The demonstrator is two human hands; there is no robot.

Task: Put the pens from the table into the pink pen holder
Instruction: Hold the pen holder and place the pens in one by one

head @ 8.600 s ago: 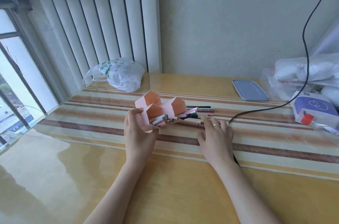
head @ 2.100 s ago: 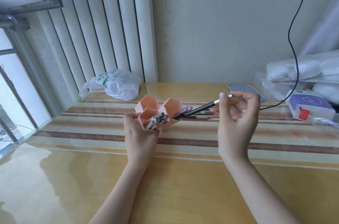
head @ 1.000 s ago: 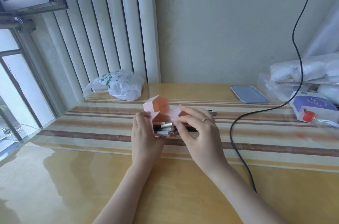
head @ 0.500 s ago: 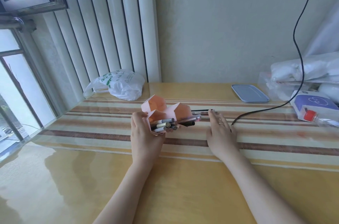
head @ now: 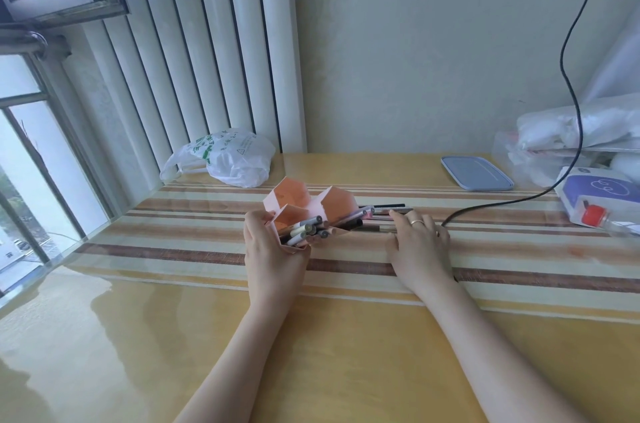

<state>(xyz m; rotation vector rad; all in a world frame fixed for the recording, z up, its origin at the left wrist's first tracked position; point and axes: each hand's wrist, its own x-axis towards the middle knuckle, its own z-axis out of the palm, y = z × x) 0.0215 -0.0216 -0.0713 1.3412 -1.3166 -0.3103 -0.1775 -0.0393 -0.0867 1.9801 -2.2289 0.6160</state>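
Observation:
The pink pen holder (head: 313, 202), made of several hexagonal cells, is tipped toward me on the striped table runner. My left hand (head: 268, 246) grips its near left corner. Several pens (head: 306, 230) stick out of the nearest cell, and more poke from the right cell. A few loose pens (head: 386, 211) lie on the table just right of the holder. My right hand (head: 420, 246) rests palm down on the table with its fingertips touching those loose pens. It holds nothing that I can see.
A white plastic bag (head: 230, 159) lies at the back left by the radiator. A blue-grey lid (head: 476, 176) sits at the back right. A black cable (head: 498, 204) runs across the table to my right hand. A purple pack (head: 602, 197) and plastic bags crowd the right edge.
My right hand has left the holder, where it was pushing pens in, and moved right to lie flat on the loose pens. My left hand keeps the holder tilted.

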